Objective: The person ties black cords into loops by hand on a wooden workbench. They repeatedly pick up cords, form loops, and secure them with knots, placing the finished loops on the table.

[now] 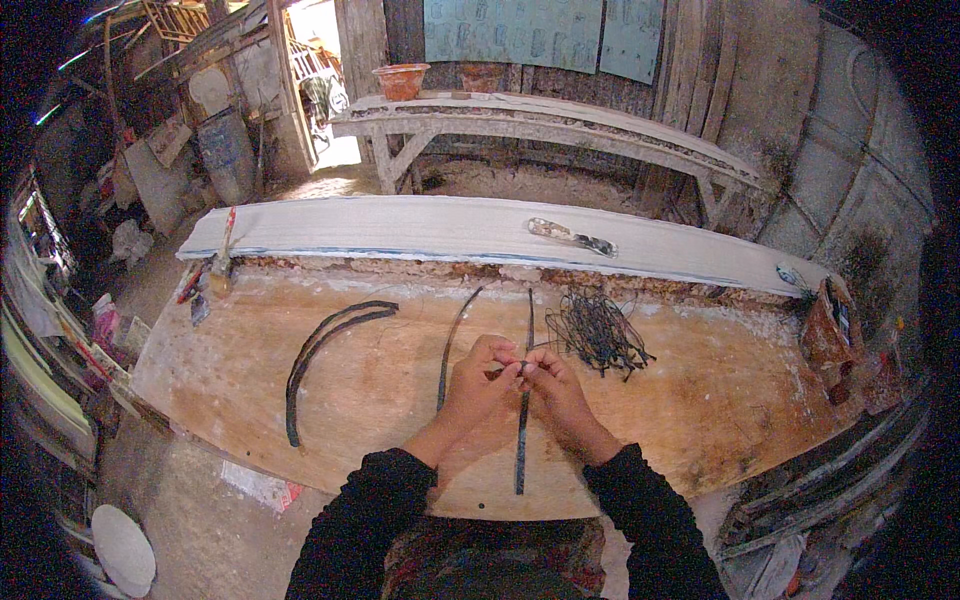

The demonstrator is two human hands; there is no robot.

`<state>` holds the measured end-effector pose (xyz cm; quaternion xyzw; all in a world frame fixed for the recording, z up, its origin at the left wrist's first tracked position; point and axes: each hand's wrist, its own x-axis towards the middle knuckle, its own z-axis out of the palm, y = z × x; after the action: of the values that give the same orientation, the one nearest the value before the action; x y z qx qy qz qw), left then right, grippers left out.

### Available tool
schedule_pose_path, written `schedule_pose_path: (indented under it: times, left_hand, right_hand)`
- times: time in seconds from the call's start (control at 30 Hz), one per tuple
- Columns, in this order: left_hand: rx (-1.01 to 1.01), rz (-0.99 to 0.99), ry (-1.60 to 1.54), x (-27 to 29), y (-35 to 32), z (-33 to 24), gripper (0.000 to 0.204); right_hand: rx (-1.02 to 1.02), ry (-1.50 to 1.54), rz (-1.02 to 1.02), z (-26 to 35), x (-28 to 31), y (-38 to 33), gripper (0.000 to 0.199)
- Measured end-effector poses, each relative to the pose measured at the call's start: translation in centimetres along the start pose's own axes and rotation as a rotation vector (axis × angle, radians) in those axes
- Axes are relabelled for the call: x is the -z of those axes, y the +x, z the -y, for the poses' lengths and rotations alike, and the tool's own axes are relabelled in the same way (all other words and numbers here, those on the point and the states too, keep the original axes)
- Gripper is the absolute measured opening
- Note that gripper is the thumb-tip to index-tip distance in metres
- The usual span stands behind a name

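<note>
My left hand (482, 376) and my right hand (556, 392) meet over the middle of a wooden board, thumbs and fingertips pinched together. Between them they grip a narrow black strip (521, 450), which runs lengthwise away from me, its two ends showing beyond and below my fingers. The exact spot of the pinch is partly hidden by my fingertips. Just left of my left hand lies a single curved black strip (453, 335). Farther left are longer bent black strips (312, 350) side by side. Right of my hands sits a tangled pile of thin black strips (600, 332).
The wooden board (700, 420) has a long white plank (400, 228) along its far edge, bearing a stained tool (572, 237). A paintbrush (222, 262) leans at the left; a reddish-brown container (832, 325) stands right. Behind is a bench (540, 118) with an orange pot (401, 83).
</note>
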<state>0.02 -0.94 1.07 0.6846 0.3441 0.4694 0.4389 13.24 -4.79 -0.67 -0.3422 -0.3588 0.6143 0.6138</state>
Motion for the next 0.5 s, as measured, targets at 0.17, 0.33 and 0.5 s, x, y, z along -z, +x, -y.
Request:
schedule_pose_path:
  times: [0.17, 0.33, 0.5]
  left_hand:
    - [0.053, 0.036, -0.126, 0.0, 0.0, 0.6, 0.018]
    - [0.065, 0.076, -0.169, 0.2, -0.1, 0.1, 0.01]
    - [0.012, 0.077, -0.158, 0.2, -0.1, 0.9, 0.009]
  right_hand:
    - [-0.099, 0.112, 0.084, 0.9, 0.3, 0.2, 0.006]
    - [-0.152, 0.17, 0.111, 1.5, 0.2, 0.0, 0.008]
    - [-0.158, 0.222, 0.165, 2.0, 0.0, -0.2, 0.011]
